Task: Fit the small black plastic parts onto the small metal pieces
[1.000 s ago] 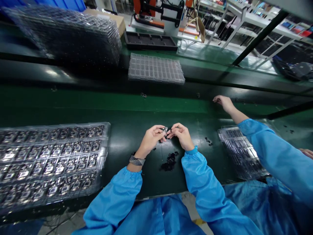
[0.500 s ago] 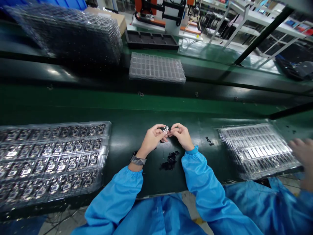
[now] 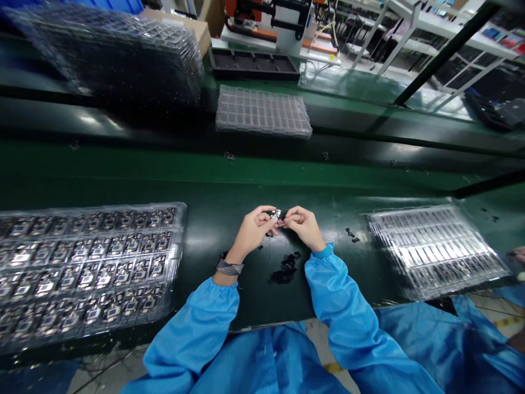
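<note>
Between the thumb and fingers of my left hand (image 3: 253,231) is a small shiny circuit board (image 3: 276,214), tilted and lit by glare. My right hand (image 3: 304,225) is closed in a pinch just right of the board, its fingertips close to those of my left hand. Whatever those fingers hold is too small to make out. A loose pile of small black pieces (image 3: 286,268) lies on the dark green bench (image 3: 254,301) below my hands. At the left, a clear plastic tray (image 3: 179,257) carries rows of similar circuit boards.
Stacked clear trays (image 3: 435,251) with shiny parts stand at the right, near a co-worker's hand (image 3: 520,253). A few black pieces (image 3: 351,235) lie beside them. Farther back are another clear tray stack (image 3: 262,112), a black divided tray (image 3: 254,65) and a tall tray stack (image 3: 135,60).
My right fingertips have drawn slightly away from the board, and my left hand has shifted a little left with it. The co-worker's hand has moved right, away from the right-hand trays.
</note>
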{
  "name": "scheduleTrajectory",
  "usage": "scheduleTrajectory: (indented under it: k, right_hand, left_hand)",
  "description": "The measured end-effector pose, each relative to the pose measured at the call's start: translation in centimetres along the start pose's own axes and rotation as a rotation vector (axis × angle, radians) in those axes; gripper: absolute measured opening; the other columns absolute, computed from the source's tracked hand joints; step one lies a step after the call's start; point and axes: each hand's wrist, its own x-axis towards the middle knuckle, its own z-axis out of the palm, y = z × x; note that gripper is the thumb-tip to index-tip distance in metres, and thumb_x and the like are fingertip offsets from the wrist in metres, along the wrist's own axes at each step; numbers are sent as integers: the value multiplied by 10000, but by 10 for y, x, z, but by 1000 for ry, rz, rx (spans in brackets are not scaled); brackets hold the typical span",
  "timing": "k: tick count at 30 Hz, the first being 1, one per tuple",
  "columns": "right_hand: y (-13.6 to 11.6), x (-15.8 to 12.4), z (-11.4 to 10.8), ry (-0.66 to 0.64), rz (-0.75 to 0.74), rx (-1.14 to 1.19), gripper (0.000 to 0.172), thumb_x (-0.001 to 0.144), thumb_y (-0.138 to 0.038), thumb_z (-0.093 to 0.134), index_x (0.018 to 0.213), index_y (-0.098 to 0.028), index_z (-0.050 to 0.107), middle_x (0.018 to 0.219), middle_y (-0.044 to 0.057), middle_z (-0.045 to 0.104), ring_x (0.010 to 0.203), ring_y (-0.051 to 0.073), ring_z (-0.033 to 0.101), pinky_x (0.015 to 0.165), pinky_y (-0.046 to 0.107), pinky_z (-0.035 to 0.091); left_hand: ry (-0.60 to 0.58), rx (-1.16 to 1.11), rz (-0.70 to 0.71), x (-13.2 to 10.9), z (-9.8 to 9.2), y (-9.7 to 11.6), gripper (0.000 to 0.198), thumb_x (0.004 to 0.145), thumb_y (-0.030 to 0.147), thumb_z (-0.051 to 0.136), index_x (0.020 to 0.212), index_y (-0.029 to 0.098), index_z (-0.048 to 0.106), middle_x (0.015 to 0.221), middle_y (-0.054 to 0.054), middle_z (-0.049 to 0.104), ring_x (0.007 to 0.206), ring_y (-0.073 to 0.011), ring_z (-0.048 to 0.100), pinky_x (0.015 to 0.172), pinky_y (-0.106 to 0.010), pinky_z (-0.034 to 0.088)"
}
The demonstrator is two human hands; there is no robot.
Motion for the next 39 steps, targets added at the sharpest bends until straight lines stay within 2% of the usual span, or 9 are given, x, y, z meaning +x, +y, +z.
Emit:
scheduleTrajectory:
  k: [9,21,25,33,39]
  right_hand:
    - [-4,-1,1,19,-24,-68,212,779,-322,794,865,-214,633,745,17,773,783,221,784,765,319,599]
    - [-5,-2,3,24,-20,-77,231,784,-345,801,874,-214,634,751,29,776,745,217,772,755,338,605]
    - [-3,-1,2,40,-15,-38,259,776,-338,810,909,-215,624,753,18,779,737,204,772,736,316,600]
    - [-2,-1,5,45,-8,-16,375,769,-455,848,937,-215,612,770,24,780,710,199,761,717,320,605]
    - [-6,-2,8,22,-12,20,398,768,-454,858,972,-223,605,755,9,770,695,190,750,708,323,605]
  left_hand:
    - [-43,59,-23,-3,2,5,421,834,399,767,1147,153,631,735,-4,680,615,-172,715,593,-263,541]
    - [-63,95,-33,-4,4,2,368,856,344,732,1153,155,624,723,10,664,614,-168,713,612,-267,547]
    - [-55,118,-24,-3,4,-2,354,860,331,726,1154,158,626,721,11,663,611,-168,713,615,-266,543]
    - [-43,126,4,-4,6,-3,338,873,316,707,1162,158,630,715,22,636,607,-159,709,627,-262,549]
    - [-38,123,36,-4,6,-2,365,871,342,716,1176,157,639,719,25,627,613,-150,699,637,-259,548]
